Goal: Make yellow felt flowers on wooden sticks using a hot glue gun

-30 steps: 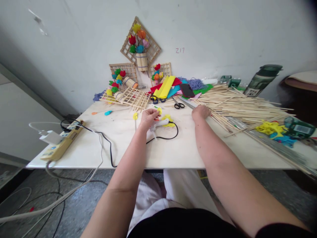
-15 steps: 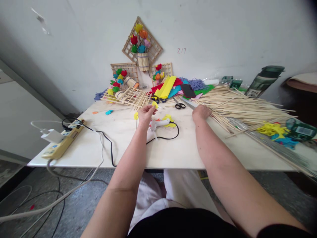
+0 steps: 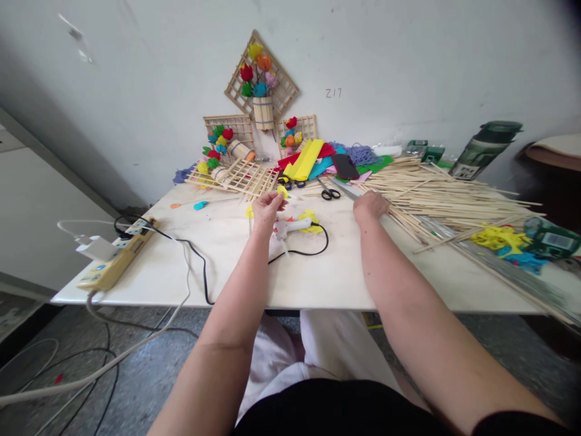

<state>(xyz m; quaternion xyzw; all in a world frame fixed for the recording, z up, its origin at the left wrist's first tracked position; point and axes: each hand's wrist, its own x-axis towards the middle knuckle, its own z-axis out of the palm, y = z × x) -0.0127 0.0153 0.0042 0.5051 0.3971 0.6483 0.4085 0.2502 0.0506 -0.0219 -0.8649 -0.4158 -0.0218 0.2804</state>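
Note:
My left hand [image 3: 267, 209] is closed in a pinch on a yellow petal [image 3: 282, 192], above the middle of the table. Below and beside it lies a white glue gun [image 3: 290, 226] with a black cord, partly over yellow petal pieces [image 3: 310, 217]. My right hand [image 3: 370, 206] is down at the near edge of the pile of wooden sticks [image 3: 436, 188]. Its fingers are curled in beside a long grey strip [image 3: 347, 188], and what they grip is hidden. Black-handled scissors [image 3: 330, 194] lie between the hands.
Stick lattices with colourful flowers [image 3: 240, 175] stand and lie at the back. Folded yellow paper [image 3: 304, 159], a phone [image 3: 345, 166] and a dark green bottle [image 3: 485, 148] are farther right. A power strip [image 3: 115, 257] with cables sits on the left edge.
My left hand has shifted very slightly with the yellow petal still pinched. My right hand stays at the sticks, almost unmoved.

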